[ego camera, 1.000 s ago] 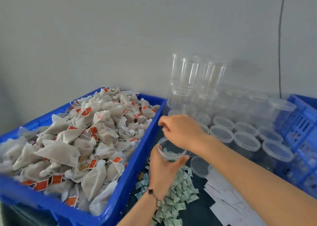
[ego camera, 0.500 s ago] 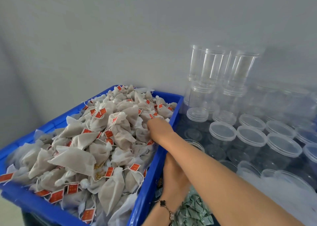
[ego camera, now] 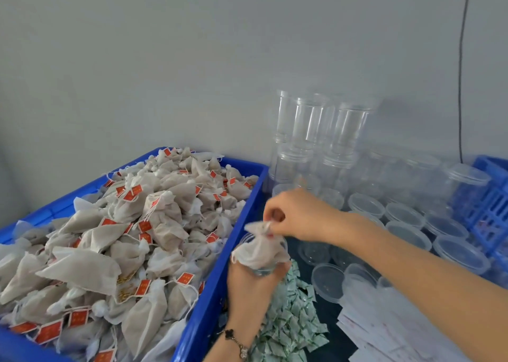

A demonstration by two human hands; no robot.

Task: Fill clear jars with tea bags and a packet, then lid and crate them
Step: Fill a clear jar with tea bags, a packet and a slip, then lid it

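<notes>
A big blue crate [ego camera: 220, 279] full of tea bags [ego camera: 132, 246] fills the left part of the bench. Stacked clear jars [ego camera: 310, 141] stand at the back edge, with lids [ego camera: 406, 216] in front of them. Green packets [ego camera: 288, 320] lie at the near edge. The left hand [ego camera: 253, 284] has its grip curled around a clear jar [ego camera: 264, 271] from below. The right hand [ego camera: 297, 216] pinches the top of one tea bag [ego camera: 258, 249], which hangs under the fingers, at the jar's mouth.
</notes>
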